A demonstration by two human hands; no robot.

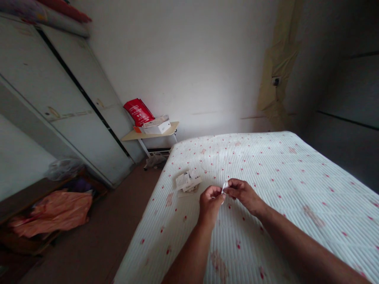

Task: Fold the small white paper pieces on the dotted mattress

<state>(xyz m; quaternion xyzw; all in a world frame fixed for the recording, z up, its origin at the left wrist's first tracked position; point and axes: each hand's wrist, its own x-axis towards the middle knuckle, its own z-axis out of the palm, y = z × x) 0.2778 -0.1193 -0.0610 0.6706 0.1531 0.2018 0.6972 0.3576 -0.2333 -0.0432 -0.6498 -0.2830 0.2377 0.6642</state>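
Between my two hands is a small, thin white piece (224,186), too small to make out its kind. My left hand (211,201) pinches its lower end with thumb and fingers. From the other side my right hand (241,192) grips it, the fingers curled and pressed together. Both hands are over the white bedspread (260,157) with red dots. To the left of my left hand lie printed white papers or small packets (188,180) in a loose pile on the bed.
A small table (133,136) behind the bed's left corner carries a red bag (138,112) and a white box (161,126). Tall cabinets (74,94) line the left side. An orange cloth or bag (56,213) lies on a low wooden shelf. A socket (276,81) is on the wall.
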